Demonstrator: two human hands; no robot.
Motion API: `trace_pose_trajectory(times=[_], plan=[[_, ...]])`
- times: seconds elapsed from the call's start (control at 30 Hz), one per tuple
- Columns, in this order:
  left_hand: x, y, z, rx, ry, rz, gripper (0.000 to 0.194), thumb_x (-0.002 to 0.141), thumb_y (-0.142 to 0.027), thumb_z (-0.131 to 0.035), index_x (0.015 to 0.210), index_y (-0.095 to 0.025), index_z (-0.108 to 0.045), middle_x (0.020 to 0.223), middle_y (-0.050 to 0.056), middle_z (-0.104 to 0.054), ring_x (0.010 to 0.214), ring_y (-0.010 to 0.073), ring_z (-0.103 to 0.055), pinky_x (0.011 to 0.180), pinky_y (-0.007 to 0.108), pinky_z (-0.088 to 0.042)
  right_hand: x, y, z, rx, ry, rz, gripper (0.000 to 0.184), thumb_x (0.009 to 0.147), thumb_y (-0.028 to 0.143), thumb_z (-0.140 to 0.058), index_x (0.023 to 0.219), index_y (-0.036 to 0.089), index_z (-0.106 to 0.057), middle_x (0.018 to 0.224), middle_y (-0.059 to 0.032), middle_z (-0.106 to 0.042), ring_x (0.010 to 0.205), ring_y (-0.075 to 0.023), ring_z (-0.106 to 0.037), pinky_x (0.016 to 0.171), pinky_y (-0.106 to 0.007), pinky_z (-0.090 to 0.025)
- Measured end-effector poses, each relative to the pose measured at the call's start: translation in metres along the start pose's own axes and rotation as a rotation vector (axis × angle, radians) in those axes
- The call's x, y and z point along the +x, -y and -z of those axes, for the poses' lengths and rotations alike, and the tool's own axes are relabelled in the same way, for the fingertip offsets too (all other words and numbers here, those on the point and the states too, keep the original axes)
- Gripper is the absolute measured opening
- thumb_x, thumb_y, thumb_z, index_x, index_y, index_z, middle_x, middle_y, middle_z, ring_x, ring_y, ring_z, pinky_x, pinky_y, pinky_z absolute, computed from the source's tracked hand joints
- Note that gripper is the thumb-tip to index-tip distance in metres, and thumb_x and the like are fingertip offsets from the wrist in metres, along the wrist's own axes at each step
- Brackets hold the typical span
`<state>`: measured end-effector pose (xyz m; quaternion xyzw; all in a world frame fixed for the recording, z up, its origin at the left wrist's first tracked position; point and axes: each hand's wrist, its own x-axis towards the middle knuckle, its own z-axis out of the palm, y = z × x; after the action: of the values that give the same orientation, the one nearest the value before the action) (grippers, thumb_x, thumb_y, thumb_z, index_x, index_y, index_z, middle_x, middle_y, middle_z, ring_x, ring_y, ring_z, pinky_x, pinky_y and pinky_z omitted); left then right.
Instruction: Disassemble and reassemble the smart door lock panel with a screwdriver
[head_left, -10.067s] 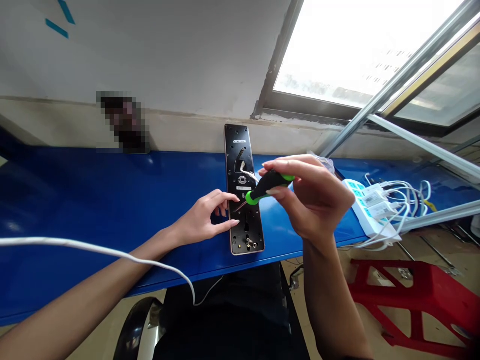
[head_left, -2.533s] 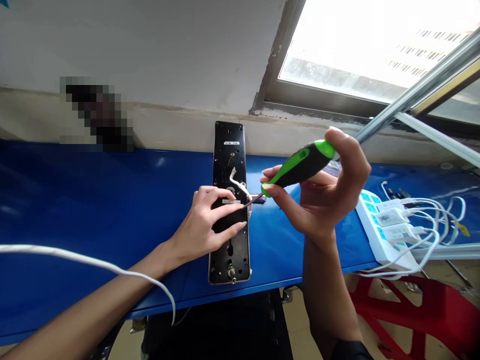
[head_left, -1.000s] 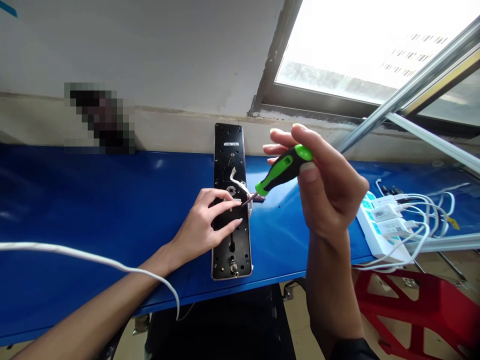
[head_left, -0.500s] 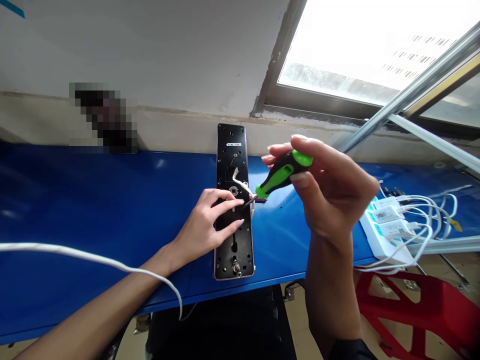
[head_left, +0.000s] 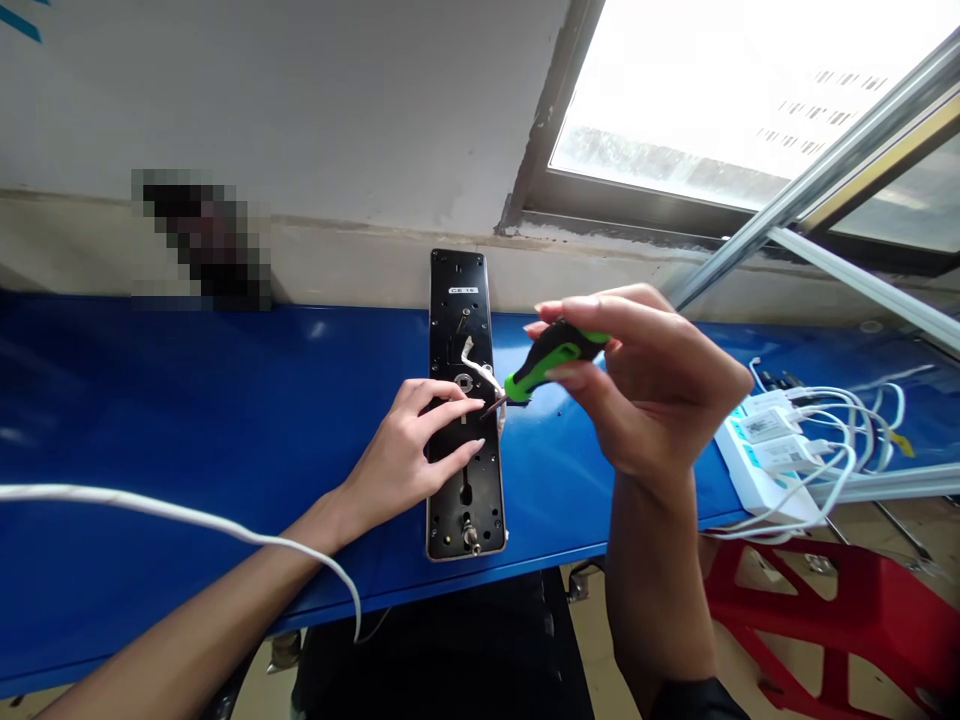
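A black metal back plate of a door lock (head_left: 459, 300) with a gold edge lies lengthwise on the blue bench, and a white wire (head_left: 480, 367) loops out of its middle opening. My left hand (head_left: 409, 455) rests flat across the plate with its fingers apart, holding nothing. In my right hand (head_left: 645, 385), fingertips pinch a green-and-black screwdriver (head_left: 553, 355). Its thin shaft reaches down to the plate's right edge beside the white wire. The fingers hide the rear of the handle, and the exact spot under the tip does not show.
The blue bench (head_left: 225, 390) runs along a wall beneath a bright window. A white power strip (head_left: 757, 475) with plugged-in chargers and tangled cables sits at the right. A white cable (head_left: 150, 505) lies over my left forearm. Below the bench on the right stands a red stool (head_left: 795, 610).
The screwdriver handle has tipped lower and turned in my right hand, with its tip still near the plate. My left hand and the plate have barely moved.
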<state>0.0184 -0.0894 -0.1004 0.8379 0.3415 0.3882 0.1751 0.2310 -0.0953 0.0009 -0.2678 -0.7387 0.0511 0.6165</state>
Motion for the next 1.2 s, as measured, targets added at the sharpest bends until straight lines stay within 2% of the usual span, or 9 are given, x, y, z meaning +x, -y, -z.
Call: trace_pose_trajectory(times=[0.1, 0.27, 0.4, 0.53, 0.73, 0.83, 0.97, 1.1, 1.2], plan=[[0.000, 0.000, 0.000, -0.001, 0.002, -0.003, 0.038, 0.094, -0.029, -0.074, 0.132, -0.024, -0.067, 0.127, 0.007, -0.063, 0.126, 0.0258, -0.053, 0.111, 0.047, -0.050, 0.000, -0.002, -0.001, -0.115, -0.064, 0.025, 0.031, 0.083, 0.041, -0.084, 0.112, 0.032, -0.079, 0.087, -0.0028, -0.067, 0.085, -0.0228, -0.068, 0.069, -0.043, -0.067], [0.000, 0.001, 0.001, 0.004, 0.016, -0.002, 0.040, 0.095, -0.028, -0.074, 0.134, -0.024, -0.066, 0.128, 0.007, -0.063, 0.126, 0.0252, -0.053, 0.111, 0.047, -0.050, -0.004, 0.003, -0.001, 0.129, 0.052, -0.104, 0.037, 0.105, 0.025, -0.049, 0.138, 0.029, -0.065, 0.141, -0.0046, -0.068, 0.116, -0.0267, -0.073, 0.091, -0.053, -0.067], [-0.001, 0.000, 0.002, 0.013, 0.016, -0.005, 0.039, 0.095, -0.029, -0.074, 0.133, -0.024, -0.066, 0.128, 0.007, -0.063, 0.125, 0.0255, -0.053, 0.110, 0.047, -0.050, -0.005, 0.004, 0.000, 0.052, -0.030, -0.044, 0.033, 0.093, 0.024, -0.073, 0.125, 0.031, -0.073, 0.109, -0.0017, -0.077, 0.092, -0.0218, -0.076, 0.079, -0.045, -0.068], [0.000, 0.000, 0.002, 0.005, 0.012, -0.005, 0.039, 0.095, -0.029, -0.074, 0.133, -0.024, -0.066, 0.127, 0.007, -0.063, 0.125, 0.0255, -0.053, 0.110, 0.046, -0.050, -0.003, 0.006, 0.001, -0.109, -0.118, 0.010, 0.028, 0.082, 0.034, -0.086, 0.109, 0.031, -0.079, 0.085, -0.0018, -0.069, 0.078, -0.0193, -0.066, 0.064, -0.039, -0.063], [0.000, 0.001, 0.002, 0.002, 0.018, 0.002, 0.041, 0.095, -0.029, -0.073, 0.134, -0.025, -0.066, 0.129, 0.007, -0.062, 0.126, 0.0261, -0.053, 0.111, 0.047, -0.050, -0.006, 0.014, 0.001, 0.029, 0.050, -0.099, 0.043, 0.102, 0.014, -0.051, 0.138, 0.032, -0.066, 0.135, -0.0039, -0.072, 0.118, -0.0278, -0.073, 0.098, -0.054, -0.064], [-0.001, 0.001, 0.002, 0.010, 0.021, 0.005, 0.041, 0.095, -0.030, -0.073, 0.134, -0.025, -0.066, 0.129, 0.007, -0.062, 0.126, 0.0262, -0.054, 0.111, 0.047, -0.050, -0.007, 0.009, 0.000, 0.022, -0.015, -0.054, 0.039, 0.094, 0.016, -0.069, 0.130, 0.032, -0.071, 0.116, -0.0031, -0.076, 0.097, -0.0236, -0.076, 0.081, -0.047, -0.067], [-0.001, 0.001, 0.002, 0.016, 0.018, 0.005, 0.040, 0.095, -0.029, -0.074, 0.134, -0.026, -0.066, 0.128, 0.007, -0.063, 0.126, 0.0263, -0.054, 0.110, 0.048, -0.051, -0.005, 0.002, -0.001, -0.098, -0.132, 0.042, 0.031, 0.083, 0.034, -0.085, 0.113, 0.031, -0.079, 0.086, -0.0011, -0.067, 0.078, -0.0190, -0.063, 0.064, -0.039, -0.061], [-0.001, 0.000, 0.002, 0.009, 0.026, 0.009, 0.041, 0.094, -0.029, -0.074, 0.134, -0.026, -0.065, 0.129, 0.007, -0.062, 0.126, 0.0260, -0.053, 0.111, 0.047, -0.051, -0.005, 0.001, 0.000, -0.009, -0.017, -0.036, 0.035, 0.102, 0.024, -0.053, 0.133, 0.030, -0.068, 0.125, -0.0055, -0.072, 0.104, -0.0242, -0.073, 0.088, -0.051, -0.064], [-0.001, 0.000, 0.002, 0.008, 0.031, 0.013, 0.040, 0.095, -0.030, -0.073, 0.134, -0.026, -0.065, 0.129, 0.007, -0.062, 0.126, 0.0261, -0.053, 0.111, 0.047, -0.050, -0.006, 0.003, 0.000, 0.054, 0.046, -0.045, 0.042, 0.101, 0.017, -0.054, 0.139, 0.033, -0.064, 0.130, -0.0033, -0.073, 0.106, -0.0244, -0.075, 0.089, -0.052, -0.066]])
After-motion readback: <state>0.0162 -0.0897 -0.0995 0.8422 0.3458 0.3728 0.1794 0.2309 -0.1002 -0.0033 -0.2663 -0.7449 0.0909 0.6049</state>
